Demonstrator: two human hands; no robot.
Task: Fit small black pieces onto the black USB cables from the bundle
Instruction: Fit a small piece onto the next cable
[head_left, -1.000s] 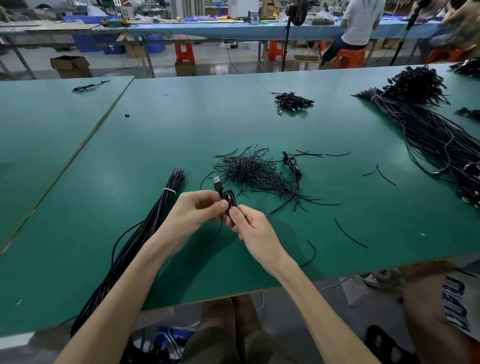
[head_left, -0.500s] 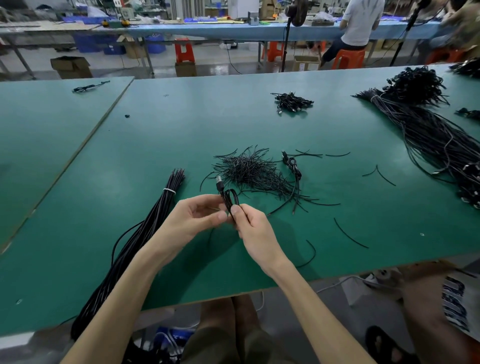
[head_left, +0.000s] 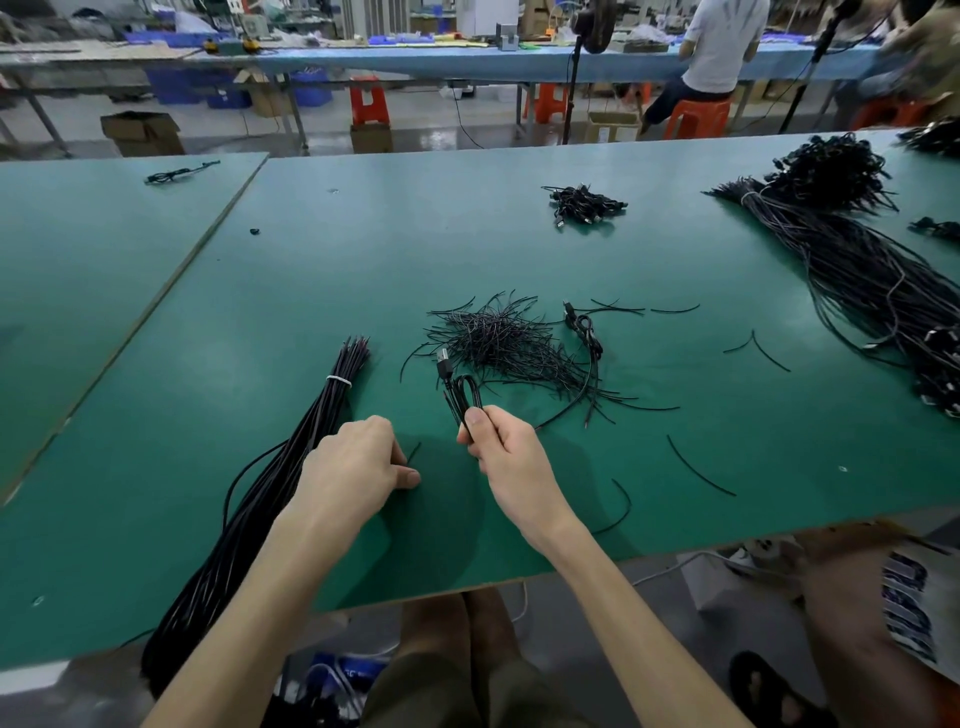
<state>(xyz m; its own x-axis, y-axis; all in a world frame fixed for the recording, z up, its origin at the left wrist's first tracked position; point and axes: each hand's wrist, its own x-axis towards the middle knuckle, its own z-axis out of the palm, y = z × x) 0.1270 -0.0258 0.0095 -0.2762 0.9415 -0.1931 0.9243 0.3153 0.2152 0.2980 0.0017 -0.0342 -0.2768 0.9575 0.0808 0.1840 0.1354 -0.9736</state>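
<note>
A folded black USB cable (head_left: 462, 395) is gripped in the right hand (head_left: 511, 457), just in front of the loose heap of short black wire pieces (head_left: 498, 338) on the green bench (head_left: 260, 312). The thumb and curled fingers are closed round the cable's loops, and its metal plug is raised toward the heap's near-left edge. The left hand (head_left: 353, 462) is laid knuckles-up on the bench, nearer than the heap and to its left. Its fingers are bent down beside a single short black piece (head_left: 414, 452); whether that piece is pinched cannot be told. The bundle of long black cables (head_left: 291, 467), bound by a white tie (head_left: 338, 381), is stretched out left of the heap and is crossed by the left forearm. A second coiled black cable (head_left: 584, 332) is laid at the heap's right edge. A big mass of black cables (head_left: 857, 275) is spread well right of the heap.
</note>
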